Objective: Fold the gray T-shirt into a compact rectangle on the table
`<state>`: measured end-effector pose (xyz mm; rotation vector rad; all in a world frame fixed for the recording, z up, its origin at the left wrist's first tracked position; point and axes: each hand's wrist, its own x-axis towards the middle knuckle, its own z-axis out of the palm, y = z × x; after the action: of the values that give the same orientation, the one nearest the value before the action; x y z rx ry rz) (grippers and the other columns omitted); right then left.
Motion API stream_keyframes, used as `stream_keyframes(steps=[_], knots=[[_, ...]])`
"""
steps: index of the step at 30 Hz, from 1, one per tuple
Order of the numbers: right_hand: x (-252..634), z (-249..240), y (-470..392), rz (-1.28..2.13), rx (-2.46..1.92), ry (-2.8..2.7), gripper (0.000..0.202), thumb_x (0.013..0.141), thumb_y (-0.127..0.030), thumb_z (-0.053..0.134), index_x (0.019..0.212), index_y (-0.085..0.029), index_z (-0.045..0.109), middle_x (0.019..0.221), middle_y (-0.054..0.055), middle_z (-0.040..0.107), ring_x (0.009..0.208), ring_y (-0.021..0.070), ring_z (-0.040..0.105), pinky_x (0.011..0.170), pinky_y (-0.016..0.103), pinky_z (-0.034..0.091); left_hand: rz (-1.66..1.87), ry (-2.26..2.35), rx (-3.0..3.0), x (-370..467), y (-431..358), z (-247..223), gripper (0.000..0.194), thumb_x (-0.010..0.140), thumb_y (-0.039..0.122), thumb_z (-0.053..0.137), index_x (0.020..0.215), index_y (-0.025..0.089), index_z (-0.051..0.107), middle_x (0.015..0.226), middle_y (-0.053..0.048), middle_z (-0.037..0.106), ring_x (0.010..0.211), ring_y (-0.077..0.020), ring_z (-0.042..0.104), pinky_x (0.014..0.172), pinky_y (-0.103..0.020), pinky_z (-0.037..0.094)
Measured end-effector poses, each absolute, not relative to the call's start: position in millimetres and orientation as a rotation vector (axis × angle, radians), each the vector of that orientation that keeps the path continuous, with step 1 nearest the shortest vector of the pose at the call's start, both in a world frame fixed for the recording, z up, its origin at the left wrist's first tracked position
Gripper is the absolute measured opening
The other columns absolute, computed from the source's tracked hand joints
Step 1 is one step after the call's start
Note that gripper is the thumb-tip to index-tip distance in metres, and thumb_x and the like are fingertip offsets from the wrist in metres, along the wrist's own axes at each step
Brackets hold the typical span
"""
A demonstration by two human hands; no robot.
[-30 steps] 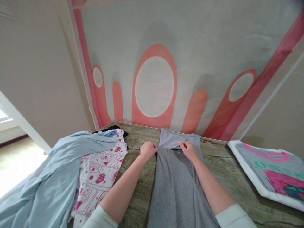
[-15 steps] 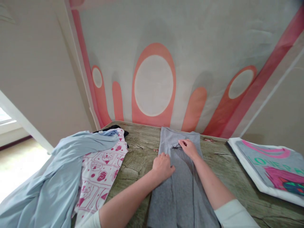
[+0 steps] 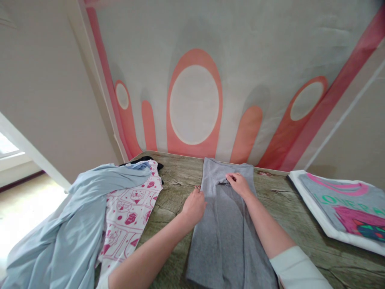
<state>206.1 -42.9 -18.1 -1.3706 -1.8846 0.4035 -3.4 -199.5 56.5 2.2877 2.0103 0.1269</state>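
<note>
A grey shirt [image 3: 230, 224] lies face down in a long narrow strip on the wood-patterned table, its sides folded inward. My right hand [image 3: 240, 184] rests over its upper part, thumb and fingertips pinched on a gathered bit of cloth that looks like a cuff. At the shirt's left edge is my left hand [image 3: 195, 206], its fingers curled together against the cloth. What sits under those fingers is mostly hidden.
On the left, a light blue garment [image 3: 69, 216] lies over a white one with pink print [image 3: 129, 216], with black cloth [image 3: 146, 159] behind. Folded shirts [image 3: 345, 200] are stacked on the right. A patterned wall [image 3: 270, 48] rises behind the wood-patterned table [image 3: 171, 200].
My left hand has slid left from on top of the shirt to its left edge, its fingers now curled. My right hand keeps its pinch in about the same spot.
</note>
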Motion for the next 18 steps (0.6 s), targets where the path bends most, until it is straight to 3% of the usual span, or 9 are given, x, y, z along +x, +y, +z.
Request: stream_keyframes(steps=[8, 18], knots=[[207.4, -20.4, -40.6, 0.411, -1.374, -1.879, 0.037, 0.081, -0.047, 0.045, 0.087, -0.019, 0.069, 0.081, 0.006, 0.064, 0.074, 0.0177, 0.058, 0.072, 0.030, 0.043, 0.011, 2.083, 2.263, -16.7, -196.0, 47.8, 0.029, 0.087, 0.019, 0.037, 0.086, 0.015, 0.065, 0.089, -0.013, 0.064, 0.084, -0.0211, 0.063, 0.074, -0.029, 0.047], [207.6, -20.2, -40.6, 0.407, -1.375, -1.878, 0.038, 0.081, -0.047, 0.045, 0.088, -0.019, 0.069, 0.081, 0.006, 0.063, 0.073, 0.0177, 0.058, 0.072, 0.030, 0.044, 0.140, 2.119, 2.131, -47.3, -188.0, 58.6, 0.017, 0.077, 0.023, 0.049, 0.076, 0.021, 0.066, 0.080, -0.005, 0.067, 0.078, -0.0183, 0.062, 0.066, -0.023, 0.043]])
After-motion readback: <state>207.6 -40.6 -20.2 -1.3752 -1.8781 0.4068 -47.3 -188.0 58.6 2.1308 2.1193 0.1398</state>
